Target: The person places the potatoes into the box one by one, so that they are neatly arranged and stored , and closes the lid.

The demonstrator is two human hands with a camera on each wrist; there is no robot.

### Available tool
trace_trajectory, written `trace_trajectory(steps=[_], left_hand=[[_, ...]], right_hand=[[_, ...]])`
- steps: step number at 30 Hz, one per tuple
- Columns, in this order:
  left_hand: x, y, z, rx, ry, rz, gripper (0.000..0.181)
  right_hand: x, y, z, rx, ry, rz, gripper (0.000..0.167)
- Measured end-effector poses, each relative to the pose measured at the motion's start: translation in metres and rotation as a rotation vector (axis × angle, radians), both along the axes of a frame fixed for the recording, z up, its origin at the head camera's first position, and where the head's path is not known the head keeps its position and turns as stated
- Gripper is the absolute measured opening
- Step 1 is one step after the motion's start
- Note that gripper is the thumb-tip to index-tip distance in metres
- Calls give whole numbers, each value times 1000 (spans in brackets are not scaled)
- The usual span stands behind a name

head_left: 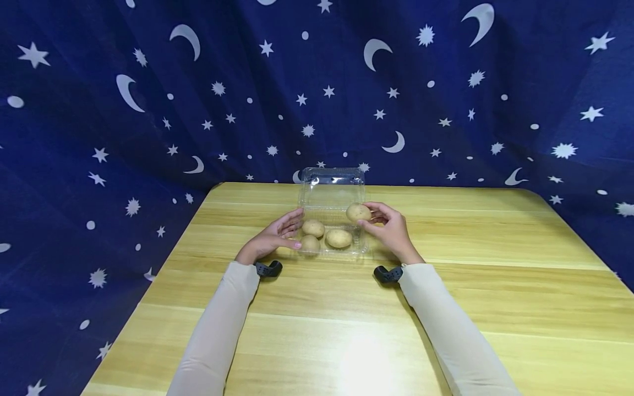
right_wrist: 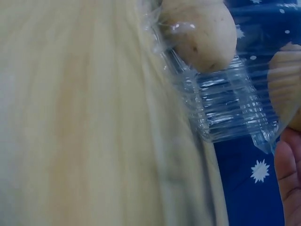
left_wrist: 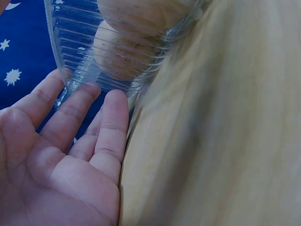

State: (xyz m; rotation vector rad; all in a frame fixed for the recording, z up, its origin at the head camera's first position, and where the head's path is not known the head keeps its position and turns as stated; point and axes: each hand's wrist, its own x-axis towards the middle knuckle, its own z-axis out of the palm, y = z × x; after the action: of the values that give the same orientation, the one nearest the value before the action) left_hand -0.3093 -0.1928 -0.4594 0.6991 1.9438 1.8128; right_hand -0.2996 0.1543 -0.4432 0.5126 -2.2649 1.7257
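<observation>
A clear plastic clamshell box (head_left: pixel 332 190) stands on the table with its lid raised at the back. Inside its base are three potatoes: one at back left (head_left: pixel 313 227), one at front left (head_left: pixel 310 245) and one to their right (head_left: pixel 339 238). My right hand (head_left: pixel 393 231) pinches another potato (head_left: pixel 359 213) between thumb and fingers, above the box's right side. On the other side, my left hand (head_left: pixel 272 237) rests its fairly straight fingers against the left wall. In the left wrist view, its fingertips (left_wrist: pixel 115 101) touch the ribbed plastic.
The wooden table (head_left: pixel 317 341) reaches back to a dark blue curtain (head_left: pixel 277 66) patterned with white moons and stars. A black band (head_left: pixel 269 269) is on the left wrist, and another black band (head_left: pixel 388 274) is on the right.
</observation>
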Motion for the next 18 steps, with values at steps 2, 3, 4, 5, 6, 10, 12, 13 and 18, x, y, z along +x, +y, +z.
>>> trace_trajectory(steps=[2, 3, 4, 5, 6, 10, 12, 13, 18], left_hand=[[1, 0, 1, 1, -5, 0, 104], [1, 0, 1, 1, -6, 0, 104], [1, 0, 1, 1, -7, 1, 104], [2, 0, 2, 1, -9, 3, 104], [2, 0, 2, 1, -10, 4, 104], [3, 1, 3, 2, -14, 7, 104], [3, 1, 2, 3, -13, 5, 104], [3, 1, 3, 4, -13, 4, 104], [2, 1, 3, 7, -10, 2, 105]], right_hand=[[-1, -2, 1, 17, 12, 1, 47], [-2, -3, 1, 33, 20, -3, 46], [-2, -4, 1, 47, 27, -5, 46], [-3, -5, 1, 60, 35, -5, 46], [-4, -6, 1, 71, 43, -3, 46], [-6, -8, 1, 97, 63, 11, 47], [-6, -9, 1, 105, 71, 22, 48], [-7, -9, 1, 111, 77, 28, 48], [-10, -12, 2, 144, 89, 56, 48]])
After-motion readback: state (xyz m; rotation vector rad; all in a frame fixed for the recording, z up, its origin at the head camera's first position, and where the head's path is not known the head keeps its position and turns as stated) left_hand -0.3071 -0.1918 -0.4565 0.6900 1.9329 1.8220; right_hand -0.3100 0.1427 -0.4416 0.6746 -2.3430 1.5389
